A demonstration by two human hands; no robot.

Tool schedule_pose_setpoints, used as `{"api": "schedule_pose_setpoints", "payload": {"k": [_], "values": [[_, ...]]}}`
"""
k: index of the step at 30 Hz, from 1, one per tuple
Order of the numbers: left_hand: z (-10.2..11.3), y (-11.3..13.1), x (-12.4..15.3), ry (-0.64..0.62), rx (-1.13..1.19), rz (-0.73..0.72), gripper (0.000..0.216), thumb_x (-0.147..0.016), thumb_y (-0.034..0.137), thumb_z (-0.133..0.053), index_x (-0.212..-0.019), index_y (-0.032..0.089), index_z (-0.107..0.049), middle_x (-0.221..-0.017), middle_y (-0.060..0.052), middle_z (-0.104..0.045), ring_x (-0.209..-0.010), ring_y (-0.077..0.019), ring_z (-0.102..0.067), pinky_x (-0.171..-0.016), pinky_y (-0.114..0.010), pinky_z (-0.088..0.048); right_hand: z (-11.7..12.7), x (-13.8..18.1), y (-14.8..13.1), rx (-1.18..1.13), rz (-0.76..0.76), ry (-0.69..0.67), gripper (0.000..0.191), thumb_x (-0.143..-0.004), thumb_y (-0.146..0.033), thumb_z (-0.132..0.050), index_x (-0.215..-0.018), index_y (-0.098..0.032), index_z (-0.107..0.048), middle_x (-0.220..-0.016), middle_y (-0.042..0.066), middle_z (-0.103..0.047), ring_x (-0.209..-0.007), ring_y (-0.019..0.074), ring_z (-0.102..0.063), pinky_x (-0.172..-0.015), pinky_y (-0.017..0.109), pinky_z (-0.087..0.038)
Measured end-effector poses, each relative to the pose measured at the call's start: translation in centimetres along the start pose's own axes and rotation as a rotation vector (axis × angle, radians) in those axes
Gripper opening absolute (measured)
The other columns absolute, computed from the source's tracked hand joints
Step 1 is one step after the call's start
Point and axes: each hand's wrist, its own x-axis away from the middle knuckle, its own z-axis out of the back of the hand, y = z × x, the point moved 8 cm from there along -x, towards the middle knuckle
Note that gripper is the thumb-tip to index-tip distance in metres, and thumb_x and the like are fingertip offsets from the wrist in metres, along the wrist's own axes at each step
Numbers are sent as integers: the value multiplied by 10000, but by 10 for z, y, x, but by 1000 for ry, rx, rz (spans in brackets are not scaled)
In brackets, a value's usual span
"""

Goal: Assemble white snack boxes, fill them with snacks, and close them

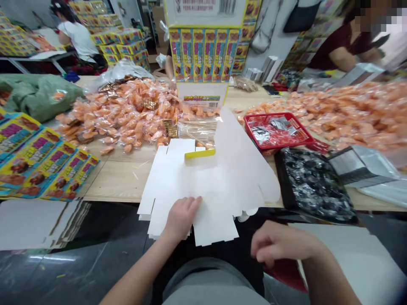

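Note:
My left hand (183,217) lies on a white, die-cut flat box blank (203,182), fingers stretched out on its surface. The blank rests over other white sheets at the table's front edge, its right panel folded up at an angle. A yellow strip (199,153) shows on its far edge. My right hand (280,242) hangs in the air to the right of the blank, apart from it. Its fingers are curled in, with nothing visible in them.
Orange wrapped pieces (133,114) are heaped behind the blank. Right of it are a red basket (280,144) of small packets and a black tray (318,182) of dark wrapped items. Printed boxes (38,161) stand left; upright boxes (203,55) rise ahead. Other people work beyond the table.

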Motion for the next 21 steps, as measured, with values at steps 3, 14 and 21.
{"api": "schedule_pose_setpoints", "payload": {"k": [3,14,21], "values": [[-1,20,10,-196,-50,-274,470,-891,280,-572,-1349,222,-486,-1336,-146,-576,-1095,-280,-624,-900,-435,-526,47,-4,13,39,-81,590,311,-771,-505,-682,-811,-198,-713,-645,29,-672,-654,202,-643,-654,308,-531],[14,13,24,160,379,47,241,-928,154,-480,-1062,211,-671,-1622,-84,-168,-1440,-308,-314,-1115,-482,-414,33,-36,14,-556,145,1009,505,-860,-616,-543,-1138,-216,-673,-1273,85,-630,-1306,274,-489,-1184,501,-275],[10,-14,-6,444,512,440,274,-955,302,-502,-1204,191,-518,-1457,-184,-404,-1226,-234,-567,-966,-409,-529,25,-58,-8,-182,147,1304,452,-931,-515,-444,-1129,-145,-611,-1158,164,-629,-1126,277,-571,-1022,466,-456]]}}
